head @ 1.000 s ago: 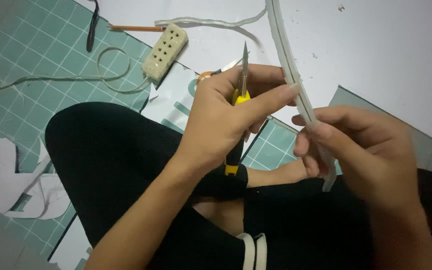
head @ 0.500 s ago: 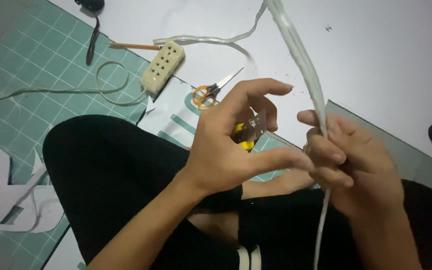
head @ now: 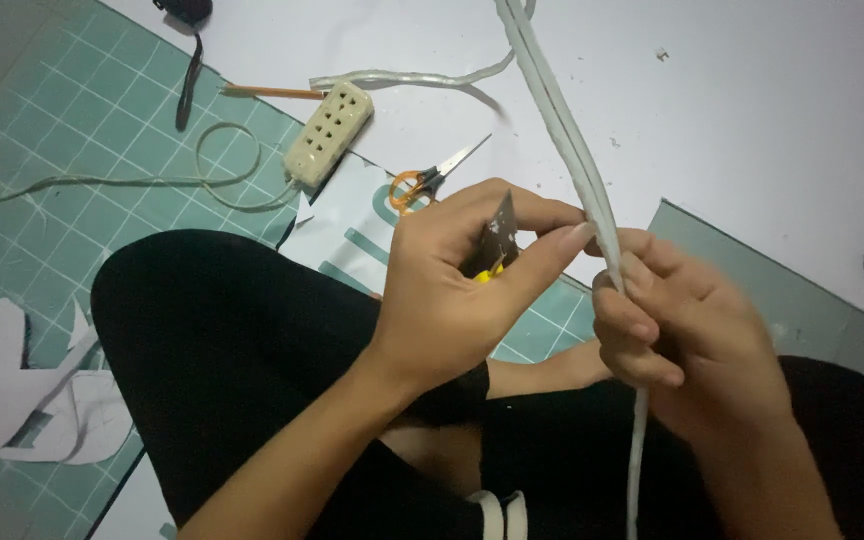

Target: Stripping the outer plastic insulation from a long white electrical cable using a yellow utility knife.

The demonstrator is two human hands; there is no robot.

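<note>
Now we are moving our left hand (head: 452, 290), pinching the yellow knife (head: 497, 245), closer to the white cable (head: 577, 160) our right hand (head: 692, 340) is squeezing.

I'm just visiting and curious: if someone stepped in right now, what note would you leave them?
Left hand: holds a yellow-handled utility knife, blade up, forefinger touching the cable.
Right hand: closed around the flat white cable, which runs up across the white sheet and hangs down below the fist.
Scissors and power strip lie untouched on the floor.
Done: cable gripped, knife close.
Left: no cut visible in the cable.
</note>
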